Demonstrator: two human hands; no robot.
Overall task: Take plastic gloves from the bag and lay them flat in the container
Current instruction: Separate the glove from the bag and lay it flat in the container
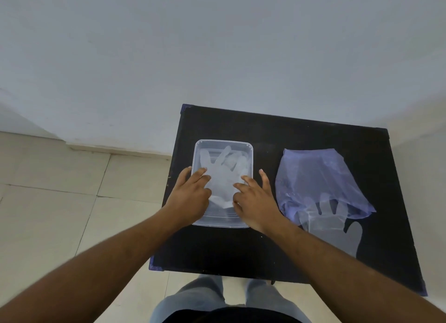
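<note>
A clear rectangular plastic container (pixel 223 143) sits on the left half of the black table. Thin translucent plastic gloves (pixel 225 175) lie inside it, fingers pointing away from me. My left hand (pixel 190 197) rests on the container's left side, fingertips pressing on the gloves. My right hand (pixel 254 202) lies over the right side, its fingertips on the gloves too. To the right lies a crumpled bluish plastic bag (pixel 316 178). Another clear glove (pixel 334 228) sticks out of its near opening, flat on the table.
The black table (pixel 265 250) stands against a pale wall, its far edge at the wall. Beige floor tiles spread out to the left. My legs in light jeans show below the table's near edge.
</note>
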